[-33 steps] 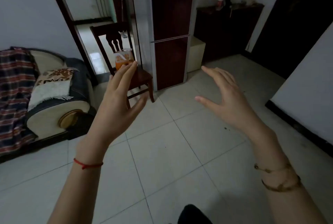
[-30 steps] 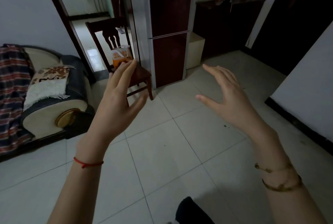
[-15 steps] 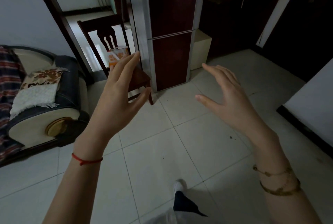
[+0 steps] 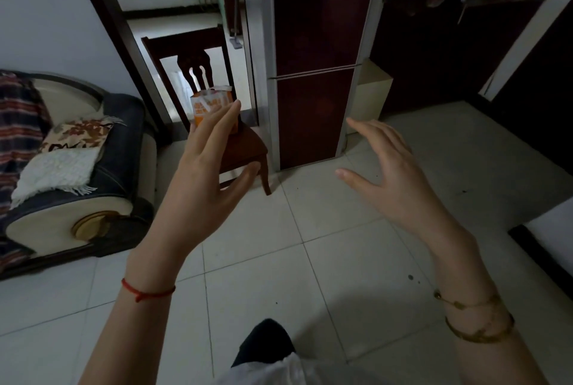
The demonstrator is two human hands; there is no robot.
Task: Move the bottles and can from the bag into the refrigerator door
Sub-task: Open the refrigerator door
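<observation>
An orange and white bag (image 4: 208,103) stands on the seat of a dark wooden chair (image 4: 245,146) in the doorway. To its right stands the tall dark red refrigerator (image 4: 313,74), both doors closed. My left hand (image 4: 201,180) is raised in the air with straight fingers, its fingertips overlapping the bag in the view but well short of it. My right hand (image 4: 390,180) is also raised and spread, holding nothing. What the bag holds is hidden.
A sofa (image 4: 71,167) with a cushion and blankets sits at the left. A dark cabinet (image 4: 449,53) with bottles on top stands behind the refrigerator at the right. A white wall corner (image 4: 552,229) juts in at the right. Pale floor tiles (image 4: 310,260) lie between me and the chair.
The chair, bag and refrigerator have grown larger and closer in the view. Both hands stay raised and spread in much the same pose. My leg shows at the bottom.
</observation>
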